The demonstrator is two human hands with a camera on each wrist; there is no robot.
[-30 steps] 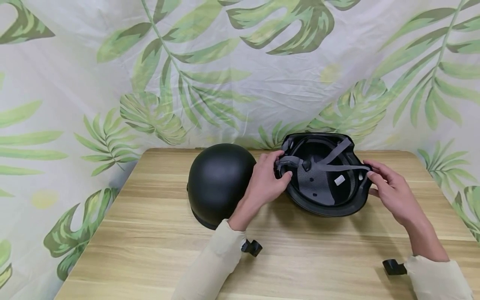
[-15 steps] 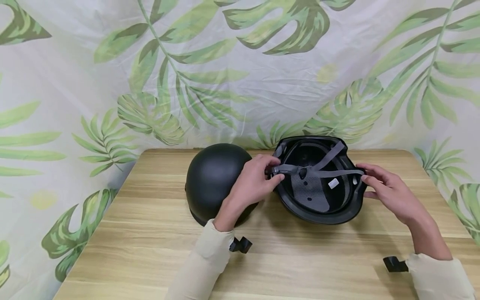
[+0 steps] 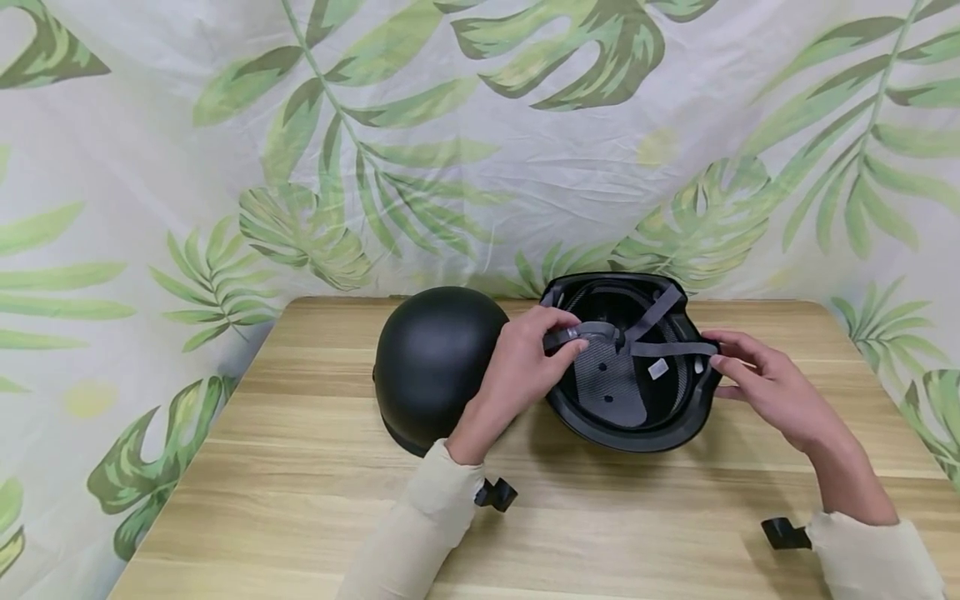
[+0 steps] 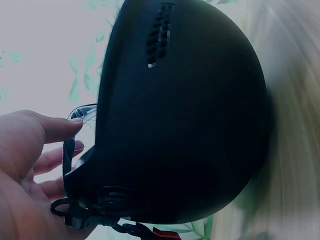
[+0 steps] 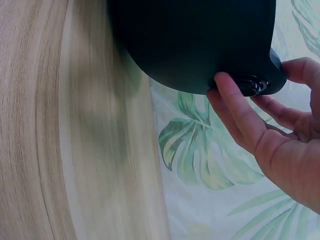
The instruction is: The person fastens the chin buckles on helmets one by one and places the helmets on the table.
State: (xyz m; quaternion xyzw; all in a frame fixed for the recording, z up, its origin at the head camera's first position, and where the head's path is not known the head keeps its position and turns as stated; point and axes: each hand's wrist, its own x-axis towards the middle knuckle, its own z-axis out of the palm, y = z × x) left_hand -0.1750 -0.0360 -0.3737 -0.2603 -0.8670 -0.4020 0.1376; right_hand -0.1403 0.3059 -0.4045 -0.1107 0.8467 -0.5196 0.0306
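An upside-down black helmet rests on the wooden table, its grey lining and a small white label facing up. Between thumb and fingers, my left hand pinches the grey chin strap, which bows up over the helmet's opening. My right hand grips the helmet's right rim, thumb on the edge and fingers on the outer side. In the left wrist view, the thumb presses the strap beside the helmet's dark shell. The right wrist view has fingers against the shell near a side fitting.
A second black helmet sits dome up at the left, partly behind my left hand and forearm. The wooden table ends at a leaf-printed cloth behind. Black mounts are worn at both wrists.
The upside-down helmet has shifted slightly left and toward me, my right hand moving with it. My left hand, still on the strap, went left, then back right, and the strap now arches.
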